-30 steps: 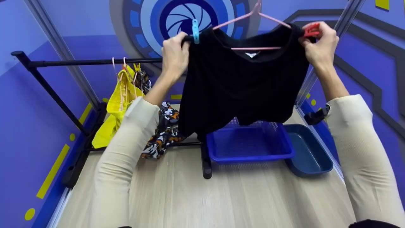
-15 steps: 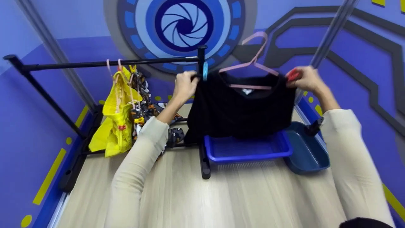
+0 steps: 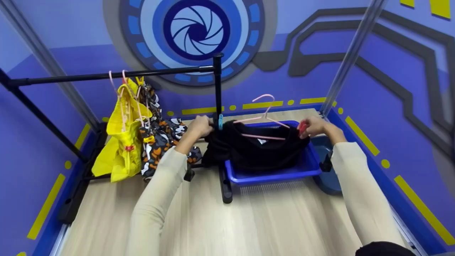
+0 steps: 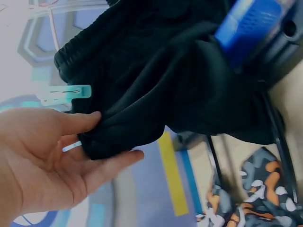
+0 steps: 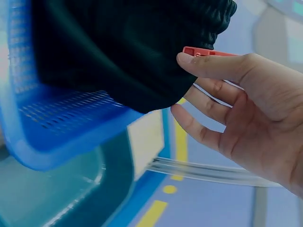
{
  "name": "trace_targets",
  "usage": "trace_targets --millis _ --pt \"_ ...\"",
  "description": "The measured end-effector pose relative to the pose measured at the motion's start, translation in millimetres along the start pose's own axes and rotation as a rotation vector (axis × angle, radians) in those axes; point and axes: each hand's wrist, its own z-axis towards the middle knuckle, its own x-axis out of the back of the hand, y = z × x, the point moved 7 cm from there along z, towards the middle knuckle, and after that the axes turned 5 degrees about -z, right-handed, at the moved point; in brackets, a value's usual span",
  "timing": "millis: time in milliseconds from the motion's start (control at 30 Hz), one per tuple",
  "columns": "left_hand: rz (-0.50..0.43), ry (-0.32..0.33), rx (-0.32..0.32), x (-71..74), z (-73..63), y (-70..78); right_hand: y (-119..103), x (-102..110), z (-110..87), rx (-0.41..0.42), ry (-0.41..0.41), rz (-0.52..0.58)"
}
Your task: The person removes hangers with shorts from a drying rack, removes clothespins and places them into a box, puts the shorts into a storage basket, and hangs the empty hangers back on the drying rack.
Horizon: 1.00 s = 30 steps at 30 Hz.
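Black shorts [image 3: 263,154] with a gathered elastic waistband hang from a pink hanger [image 3: 266,115], lowered over the blue basket [image 3: 273,177]. My left hand [image 3: 199,127] pinches their left corner between thumb and fingers, just beside a light-blue clothespin [image 4: 71,92]. At the opposite end, my right hand [image 3: 315,127] pinches the waist corner, thumb at the red clothespin [image 5: 201,51]. The hanger's hook stands free above the shorts. Part of the shorts' left side drapes across the rack's upright [image 3: 218,92].
A black rack's rail [image 3: 163,71] bears yellow clothing [image 3: 122,142] and camouflage clothing [image 3: 156,153] on pink hangers. Its foot [image 3: 226,186] lies just left of the basket. A dark teal tub [image 3: 328,183] stands at the basket's right, near the side wall.
Both hands have lowered the black shorts and hanger from high up, down to the basket. The right hand has come leftward, and the head view has shifted slightly.
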Motion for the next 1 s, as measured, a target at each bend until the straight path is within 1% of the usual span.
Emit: trace_targets --millis 33,100,200,267,300,367,467,600,667,767,867,933,1000 --pt "0.022 -0.03 -0.002 -6.3 0.4 -2.2 2.2 -5.3 1.3 -0.009 -0.014 -0.006" --pt "0.079 -0.08 -0.041 -18.2 1.1 -3.6 6.0 -13.6 3.2 -0.033 -0.027 -0.048" --pt "0.132 -0.167 -0.142 -36.2 0.1 -2.4 8.8 -23.7 6.1 -0.044 -0.037 -0.096" --pt "0.147 -0.197 -0.199 -45.4 -2.0 -2.3 9.5 -29.4 8.1 -0.039 -0.045 -0.105" --pt "0.144 -0.213 -0.213 -49.3 -3.4 -2.8 10.2 -32.1 9.2 -0.04 -0.049 -0.105" --pt "0.144 -0.222 -0.232 -54.6 -5.7 -3.7 11.2 -36.4 10.8 -0.04 -0.056 -0.086" --pt "0.147 -0.19 -0.225 -57.0 -7.4 -5.7 13.5 -41.1 13.2 -0.042 -0.057 -0.067" --pt "0.165 -0.135 -0.233 -58.0 -7.7 -8.0 16.6 -41.6 16.2 -0.011 -0.015 -0.023" --pt "0.163 -0.115 -0.235 -58.1 -7.8 -10.2 18.7 -40.9 17.4 -0.003 0.01 0.019" --pt "0.146 -0.086 -0.241 -58.0 -8.2 -14.0 23.4 -39.6 18.0 0.021 0.021 0.078" --pt "0.132 -0.07 -0.247 -59.0 -8.7 -18.3 29.4 -38.8 17.1 0.056 0.012 0.173" --pt "0.131 -0.056 -0.252 -60.1 -9.1 -20.7 34.8 -38.3 17.3 0.072 0.011 0.262" --pt "0.127 -0.052 -0.251 -61.3 -9.5 -22.8 39.5 -39.0 17.8 0.067 0.014 0.37"
